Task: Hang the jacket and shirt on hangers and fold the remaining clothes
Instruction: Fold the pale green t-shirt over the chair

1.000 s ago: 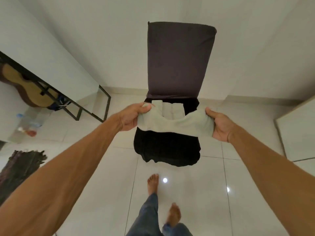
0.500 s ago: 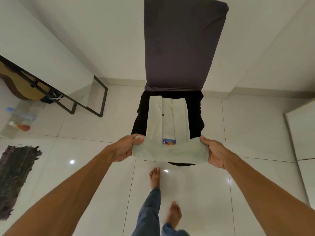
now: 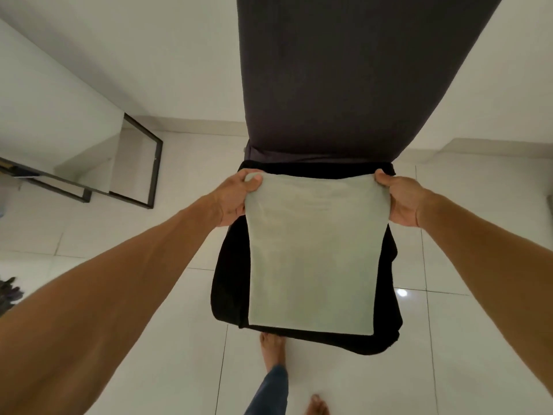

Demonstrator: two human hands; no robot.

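A pale green garment [image 3: 311, 253], folded into a rectangle, lies on a black cloth [image 3: 229, 283] spread over the seat of a chair. My left hand [image 3: 235, 197] pinches its far left corner. My right hand [image 3: 399, 199] grips the far right corner. Both corners sit near the base of the chair's dark grey backrest [image 3: 344, 73].
White tiled floor surrounds the chair. A black metal frame [image 3: 151, 169] stands at the left by the wall. A dark rag [image 3: 9, 290] shows at the left edge. My bare feet [image 3: 270, 348] stand just in front of the seat.
My hands carried the garment's near edge up and away to the backrest, folding it over itself. The printed patch and folded sleeves are now covered. The view has moved closer to the chair.
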